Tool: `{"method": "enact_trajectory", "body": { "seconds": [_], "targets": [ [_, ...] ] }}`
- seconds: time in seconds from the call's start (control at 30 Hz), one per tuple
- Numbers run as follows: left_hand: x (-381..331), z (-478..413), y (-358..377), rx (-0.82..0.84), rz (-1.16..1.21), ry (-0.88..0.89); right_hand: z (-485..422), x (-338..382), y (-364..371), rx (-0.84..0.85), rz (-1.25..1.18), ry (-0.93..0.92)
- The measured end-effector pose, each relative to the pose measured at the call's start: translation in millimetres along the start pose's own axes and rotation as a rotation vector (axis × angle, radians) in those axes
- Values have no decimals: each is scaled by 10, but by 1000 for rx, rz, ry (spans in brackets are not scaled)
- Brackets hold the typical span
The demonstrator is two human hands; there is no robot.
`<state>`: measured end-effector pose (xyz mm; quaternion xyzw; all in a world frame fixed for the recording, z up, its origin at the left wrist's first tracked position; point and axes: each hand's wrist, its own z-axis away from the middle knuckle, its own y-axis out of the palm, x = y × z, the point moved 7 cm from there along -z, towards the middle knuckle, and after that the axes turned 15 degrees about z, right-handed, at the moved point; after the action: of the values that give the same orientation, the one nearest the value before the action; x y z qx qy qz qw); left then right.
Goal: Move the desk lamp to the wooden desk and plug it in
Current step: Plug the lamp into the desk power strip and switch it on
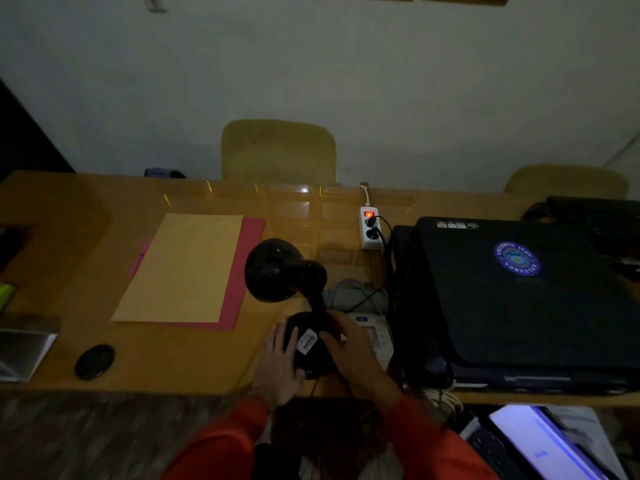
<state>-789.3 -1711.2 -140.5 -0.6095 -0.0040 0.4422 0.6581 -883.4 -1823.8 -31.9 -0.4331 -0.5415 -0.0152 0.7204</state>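
A black desk lamp (282, 270) stands on the wooden desk (194, 358) near its front edge, shade turned to the left and unlit. Its round base carries a white label. My left hand (277, 362) rests against the left side of the base, and my right hand (346, 344) grips the right side by the neck. A white power strip (370, 227) with a glowing red switch lies further back on the desk, with two dark plugs in it. A thin black cord runs from the strip toward the lamp area; where it ends is hidden.
A yellow sheet on a red folder (242, 282) lies left of the lamp. A black laptop bag (519, 299) fills the right side. A white device (377, 336) and grey cloth sit behind my right hand. A dark round object (94, 362) lies front left. Two chairs stand behind the desk.
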Motion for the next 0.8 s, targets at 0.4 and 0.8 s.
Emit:
{"method": "enact_trajectory", "body": {
  "seconds": [0.4,0.8],
  "targets": [
    [116,-17,-30,25,7,93,-14,-56,8,-3,11,6],
    [75,35,-56,-28,-121,85,-26,-102,33,-1,40,-16]
  ]
}}
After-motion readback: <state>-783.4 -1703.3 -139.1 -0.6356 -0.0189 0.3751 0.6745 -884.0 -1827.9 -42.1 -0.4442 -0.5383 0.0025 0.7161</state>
